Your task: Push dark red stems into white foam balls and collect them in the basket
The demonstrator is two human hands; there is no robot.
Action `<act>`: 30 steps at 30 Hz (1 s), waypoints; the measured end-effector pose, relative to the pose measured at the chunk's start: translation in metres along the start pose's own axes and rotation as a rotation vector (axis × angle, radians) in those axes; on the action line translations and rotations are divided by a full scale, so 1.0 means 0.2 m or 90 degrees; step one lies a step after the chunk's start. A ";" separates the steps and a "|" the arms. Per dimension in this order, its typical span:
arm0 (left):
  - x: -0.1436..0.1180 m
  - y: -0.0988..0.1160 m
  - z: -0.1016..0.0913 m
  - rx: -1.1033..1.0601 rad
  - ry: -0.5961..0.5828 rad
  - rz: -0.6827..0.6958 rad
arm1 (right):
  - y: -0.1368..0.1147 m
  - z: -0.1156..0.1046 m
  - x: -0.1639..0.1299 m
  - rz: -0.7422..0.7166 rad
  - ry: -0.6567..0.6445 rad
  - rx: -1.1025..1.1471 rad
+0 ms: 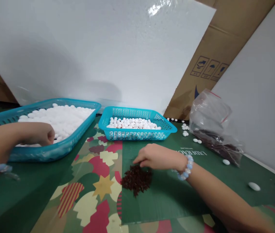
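My left hand point(39, 133) is inside the large blue basket point(55, 154) at left, curled over a heap of white foam balls point(66, 116). Its fingertips are hidden, so what they hold, if anything, does not show. My right hand point(155, 157) touches the top edge of a small pile of dark reddish-brown bits point(137, 181). Thumb and forefinger are drawn together there; nothing between them can be made out. Each wrist wears a beaded bracelet, light blue and clear.
A smaller blue basket point(137, 134) with small white balls stands at the back middle. At right lies a clear plastic bag point(210, 111) with dark bits inside. Loose white balls point(254, 186) dot the green printed surface point(176, 197). A white board point(98, 48) and cardboard point(205, 58) rise behind.
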State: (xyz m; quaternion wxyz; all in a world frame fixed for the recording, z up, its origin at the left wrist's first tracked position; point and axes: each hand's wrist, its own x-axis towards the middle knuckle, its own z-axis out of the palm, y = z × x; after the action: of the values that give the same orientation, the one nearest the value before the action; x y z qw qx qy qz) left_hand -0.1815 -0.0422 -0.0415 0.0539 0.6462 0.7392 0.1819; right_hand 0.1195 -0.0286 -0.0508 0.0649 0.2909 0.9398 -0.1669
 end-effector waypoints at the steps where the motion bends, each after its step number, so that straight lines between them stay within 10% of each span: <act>1: 0.01 0.02 -0.03 0.030 -0.015 -0.010 | 0.00 0.01 0.01 0.001 -0.005 -0.017; 8: 0.05 0.20 -0.14 0.130 -0.026 -0.085 | 0.00 0.05 0.02 -0.019 0.004 -0.095; 30: -0.13 0.50 -0.07 -0.230 0.028 0.150 | -0.02 0.04 0.01 0.036 0.133 0.104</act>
State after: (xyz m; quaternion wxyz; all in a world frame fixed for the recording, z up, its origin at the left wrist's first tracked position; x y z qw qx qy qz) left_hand -0.0887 -0.0610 0.0008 0.1314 0.7035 0.6151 0.3307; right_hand 0.1160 -0.0349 -0.0579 -0.0528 0.3374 0.9162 -0.2098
